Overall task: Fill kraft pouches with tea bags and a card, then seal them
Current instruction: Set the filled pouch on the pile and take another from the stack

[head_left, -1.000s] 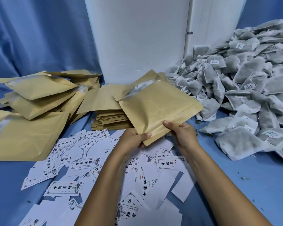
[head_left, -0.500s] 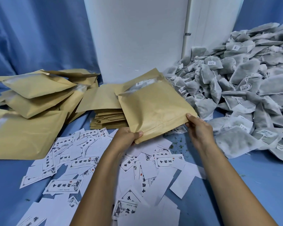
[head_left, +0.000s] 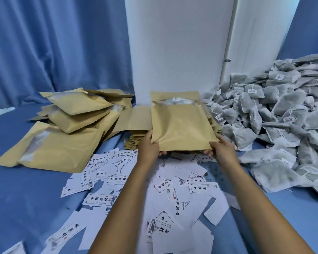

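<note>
Both hands, left hand (head_left: 148, 146) and right hand (head_left: 221, 150), grip the kraft pouch (head_left: 182, 125) by its bottom corners, mouth toward 12 o'clock, probably settling its contents.

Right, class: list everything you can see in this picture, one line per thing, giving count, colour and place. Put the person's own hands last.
Held pouch: one, kraft brown, mouth open at its top, upright at centre.
Filled pouches: several, kraft brown, piled at left.
Flat pouches: a stack, kraft brown, behind the left hand.
Cards: many, white with black print, scattered across the near middle.
Tea bags: a large heap, grey-white with small tags, at right.
Cloth: one, blue, covering the surface.
Curtain: blue, behind at left.
Panel: white, behind centre.
Left hand: grips the held pouch's lower left corner.
Right hand: grips its lower right corner.
</note>
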{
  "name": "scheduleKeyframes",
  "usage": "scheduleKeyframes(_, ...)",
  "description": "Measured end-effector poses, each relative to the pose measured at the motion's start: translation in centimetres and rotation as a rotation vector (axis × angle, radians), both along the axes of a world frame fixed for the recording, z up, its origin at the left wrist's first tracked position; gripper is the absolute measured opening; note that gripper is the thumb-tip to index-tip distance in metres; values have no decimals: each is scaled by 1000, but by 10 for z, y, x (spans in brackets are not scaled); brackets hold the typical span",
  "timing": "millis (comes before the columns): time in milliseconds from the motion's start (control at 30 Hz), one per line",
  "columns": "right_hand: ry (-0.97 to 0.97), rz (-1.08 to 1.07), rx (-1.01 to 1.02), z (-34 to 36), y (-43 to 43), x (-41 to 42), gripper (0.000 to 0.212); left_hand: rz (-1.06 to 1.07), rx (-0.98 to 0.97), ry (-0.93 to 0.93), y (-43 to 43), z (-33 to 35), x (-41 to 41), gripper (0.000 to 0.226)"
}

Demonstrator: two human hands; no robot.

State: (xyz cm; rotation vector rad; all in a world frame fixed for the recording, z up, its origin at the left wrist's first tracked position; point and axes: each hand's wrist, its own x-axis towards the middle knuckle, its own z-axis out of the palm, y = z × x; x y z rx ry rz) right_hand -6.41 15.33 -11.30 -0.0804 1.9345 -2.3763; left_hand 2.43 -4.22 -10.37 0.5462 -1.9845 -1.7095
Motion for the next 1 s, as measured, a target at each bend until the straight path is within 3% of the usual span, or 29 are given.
scheduleKeyframes(167,5,67,-77,19,-43,36,51,21,-53,15,-50,4,38,51)
scheduleKeyframes(267,-61,158,-150,20,-81,57,52,104,33,26,-83,3,70,47)
scheduleKeyframes(333,-89,308,-295,32,-117,66,52,210,263,158,-111,16,86,42)
scheduleKeyframes(433,-131,641,-582,62,-176,73,57,217,714,556,-161,52,101,54)
scheduleKeyframes(467,-59,705,-481,69,-191,73,61,208,745,578,-177,63,104,60)
scheduleKeyframes(533,223,738,-10,70,-210,67,65,209,615,387,-196,71,112,67)
scheduleKeyframes(633,564,435,870,47,-203,37,66,158,398,102,-196,52,121,64)
scheduleKeyframes(733,566,214,1534,17,-173,6,71,61,375,-62,-183,24,121,56)
scheduleKeyframes(833,604,75,1799,0,-149,-9,59,-59,343,-177,-170,2,115,57)
scheduleKeyframes(1000,952,-91,1825,-5,-130,-15,29,-112,332,-208,-152,-13,93,59)
